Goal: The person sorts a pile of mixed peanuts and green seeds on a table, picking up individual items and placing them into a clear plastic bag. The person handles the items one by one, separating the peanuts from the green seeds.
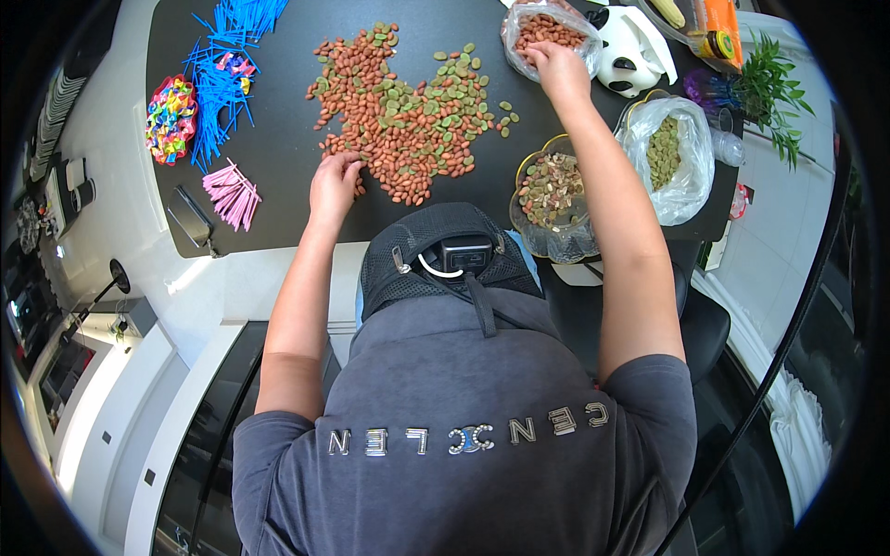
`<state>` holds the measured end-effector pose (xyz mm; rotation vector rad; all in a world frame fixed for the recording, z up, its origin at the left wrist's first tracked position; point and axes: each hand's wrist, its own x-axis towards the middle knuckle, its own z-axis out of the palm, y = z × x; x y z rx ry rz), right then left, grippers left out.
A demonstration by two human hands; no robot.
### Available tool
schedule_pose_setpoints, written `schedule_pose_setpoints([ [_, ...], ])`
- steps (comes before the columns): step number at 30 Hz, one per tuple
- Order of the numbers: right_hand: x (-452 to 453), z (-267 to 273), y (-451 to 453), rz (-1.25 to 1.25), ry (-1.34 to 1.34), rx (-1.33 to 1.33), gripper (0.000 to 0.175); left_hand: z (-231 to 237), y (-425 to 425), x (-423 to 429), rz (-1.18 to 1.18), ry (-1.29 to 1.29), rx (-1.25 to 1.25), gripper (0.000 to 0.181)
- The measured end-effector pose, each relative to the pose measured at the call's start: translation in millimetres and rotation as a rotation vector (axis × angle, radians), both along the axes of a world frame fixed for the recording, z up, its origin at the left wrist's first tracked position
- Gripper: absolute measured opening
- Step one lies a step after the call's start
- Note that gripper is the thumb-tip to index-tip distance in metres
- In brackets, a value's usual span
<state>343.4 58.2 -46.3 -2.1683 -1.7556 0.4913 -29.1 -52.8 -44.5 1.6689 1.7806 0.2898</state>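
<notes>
A mixed pile of reddish-skinned peanuts [389, 142] and flat green broad beans [455, 76] is spread over the dark tabletop [278, 90]. My left hand [337, 184] rests at the pile's near left edge, its fingertips among a few peanuts. Whether it pinches one is not clear. My right hand [558, 69] reaches to a clear plastic bag [591, 52] of peanuts at the back right. Its fingertips touch the peanuts inside, and what they hold is hidden. Several green beans lie loose to the right of the pile.
A gold-rimmed glass bowl [556, 240] holds shells and scraps by my right forearm. Beyond it stands a plastic-lined bowl [688, 201] of green beans. A white dog-shaped container [629, 52], blue sticks [212, 111], pink sticks [233, 194], colourful balloons [170, 118] and a phone [189, 215] surround the pile.
</notes>
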Motion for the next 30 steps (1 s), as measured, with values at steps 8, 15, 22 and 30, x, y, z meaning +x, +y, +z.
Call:
schedule_pose_setpoints([
  [8,9.7,-8.5,12.1,-0.043,-0.121,-0.151,0.026,-11.6,-15.4,-10.3,-0.077,0.163,0.083,0.014],
  [15,-6.3,10.9,-1.5,0.031,-0.037,-0.021,0.024,-19.6,-16.4,-3.5,-0.137,0.278,0.051,0.016],
  [22,-37.3,19.6,-28.3,0.203,0.123,0.127,0.02,-29.5,-10.6,2.3,-0.112,0.251,0.018,0.015],
  [30,-86.4,23.3,-60.6,0.442,0.33,-0.02,0.022,-15.0,-8.7,2.6,-0.121,0.233,0.047,0.013],
])
